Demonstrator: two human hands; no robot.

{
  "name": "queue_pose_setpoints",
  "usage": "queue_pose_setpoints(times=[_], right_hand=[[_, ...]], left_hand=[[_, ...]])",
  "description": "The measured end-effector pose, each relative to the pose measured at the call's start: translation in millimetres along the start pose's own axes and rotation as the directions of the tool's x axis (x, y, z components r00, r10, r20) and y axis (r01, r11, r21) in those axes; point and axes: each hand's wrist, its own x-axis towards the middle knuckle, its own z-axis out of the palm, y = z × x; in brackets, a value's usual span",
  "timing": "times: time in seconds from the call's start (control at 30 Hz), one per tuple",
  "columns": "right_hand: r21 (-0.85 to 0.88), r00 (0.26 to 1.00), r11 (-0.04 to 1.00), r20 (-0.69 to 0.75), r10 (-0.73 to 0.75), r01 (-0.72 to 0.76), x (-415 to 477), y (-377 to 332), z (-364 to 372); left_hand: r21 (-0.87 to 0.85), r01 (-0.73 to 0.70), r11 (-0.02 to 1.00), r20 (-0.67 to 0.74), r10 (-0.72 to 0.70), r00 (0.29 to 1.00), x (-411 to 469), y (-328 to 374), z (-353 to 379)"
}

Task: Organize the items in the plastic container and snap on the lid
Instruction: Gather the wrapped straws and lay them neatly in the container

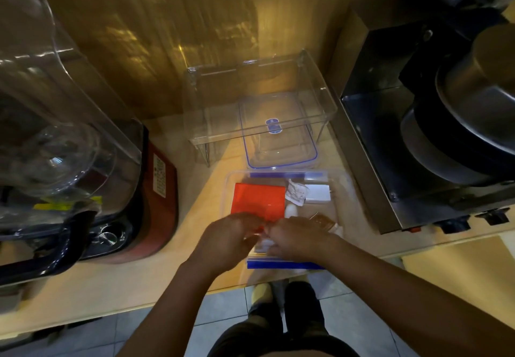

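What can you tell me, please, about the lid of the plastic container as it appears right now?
The lid is off the container: a clear, rounded-rectangular plastic piece with a thin blue seal line round its edge and a small blue label at its centre. It lies flat on the wooden counter just behind the open container, partly under a clear acrylic shelf. Neither hand touches it.

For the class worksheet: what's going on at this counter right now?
A person has both hands, left hand and right hand, low in an open plastic container, handling something small and blurred. A red packet and a white charger lie inside. The lid is still off, lying behind under a clear stand.
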Motion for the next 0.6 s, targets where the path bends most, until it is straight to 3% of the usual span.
queue_pose_setpoints(times=[0.1,0.23,0.33,0.6], right_hand=[[0.088,0.990,0.992,-0.106,0.096,-0.087,-4.9,9.9,-2.1],[0.176,0.919,0.961,-0.297,0.260,-0.214,-17.3,28.4,-2.0],[0.152,0.912,0.952,-0.279,0.301,-0.267,-17.1,32.7,2.2],[0.133,0.916,0.950,-0.254,0.310,-0.284,-2.8,32.5,1.6]], left_hand=[[0.168,-0.014,0.986,-0.049,0.022,0.999,1.0,-6.0,14.6],[0.339,-0.064,0.939,-0.050,0.086,0.995,12.7,-13.0,17.8],[0.403,-0.119,0.907,-0.042,0.148,0.988,21.3,-14.9,19.1],[0.361,-0.018,0.933,-0.131,0.069,0.989,25.4,-15.6,28.5]])
